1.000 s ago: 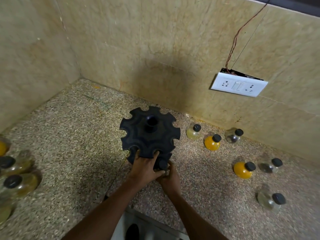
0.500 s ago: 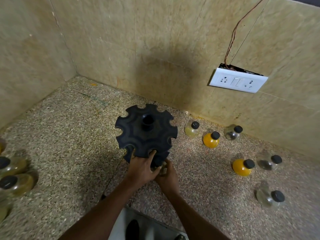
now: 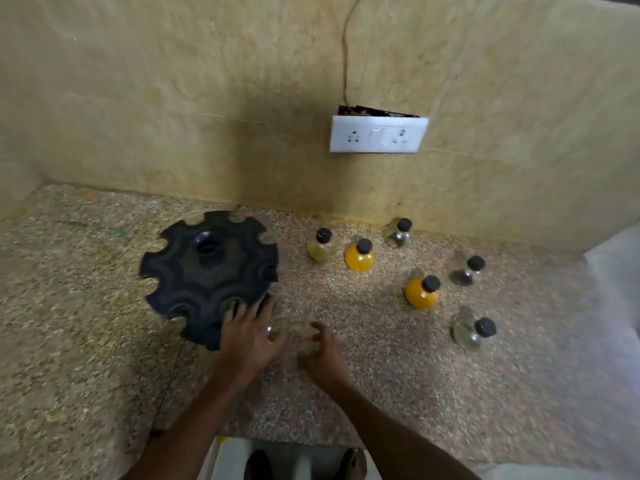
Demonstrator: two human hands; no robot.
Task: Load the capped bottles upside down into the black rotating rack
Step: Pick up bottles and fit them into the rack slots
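The black rotating rack [image 3: 194,271], a notched disc, stands on the speckled counter left of centre. My left hand [image 3: 247,332] rests on its near right edge with the fingers spread. My right hand [image 3: 322,348] hovers just right of the rack, fingers loosely curled, holding nothing. A faint, blurred clear shape with a glint [image 3: 273,329] lies between the hands; I cannot tell what it is. Capped bottles stand upright to the right: a pale yellow bottle [image 3: 321,247], two orange bottles [image 3: 360,259] [image 3: 421,294], and three clear bottles [image 3: 398,233] [image 3: 467,274] [image 3: 471,333].
A tiled wall runs behind the counter, carrying a white socket plate [image 3: 377,134] with a wire going up from it. The counter's front edge [image 3: 294,439] runs just under my forearms. A pale surface [image 3: 620,271] shows at the far right.
My right hand has come away from the rack's near edge and moved right. The left hand stays on the rack. The view has swung right, so the left-hand bottles are out of frame.
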